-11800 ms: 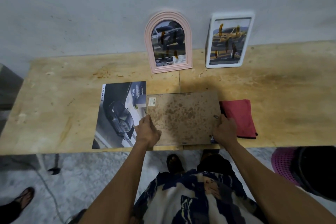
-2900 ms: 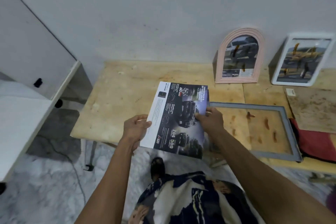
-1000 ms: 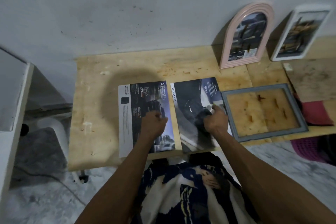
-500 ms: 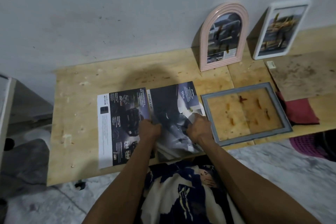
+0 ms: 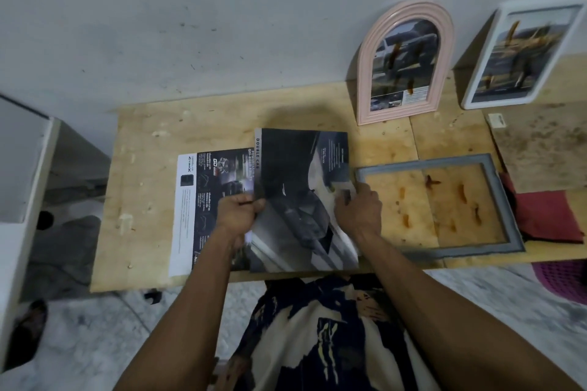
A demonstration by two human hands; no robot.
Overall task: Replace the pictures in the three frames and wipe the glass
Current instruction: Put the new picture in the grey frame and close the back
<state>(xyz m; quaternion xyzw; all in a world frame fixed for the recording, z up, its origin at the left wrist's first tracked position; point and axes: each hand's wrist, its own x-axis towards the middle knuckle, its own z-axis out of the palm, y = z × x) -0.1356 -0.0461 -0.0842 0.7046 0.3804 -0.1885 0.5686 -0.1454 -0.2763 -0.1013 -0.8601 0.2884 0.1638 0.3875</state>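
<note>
Both my forearms reach forward from the lower edge of view, converging slightly. My left hand [image 5: 239,212] is knuckles up, fingers curled, pinching the left edge of the print [image 5: 300,200]. My right hand [image 5: 360,211] is knuckles up, fingers curled, gripping its right edge. Wrists are roughly level.

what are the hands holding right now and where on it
Both hold the dark car picture, lying partly over the other printed sheet. The left hand grips its left edge near the middle; the right hand pinches its right edge, beside the grey frame.
</note>
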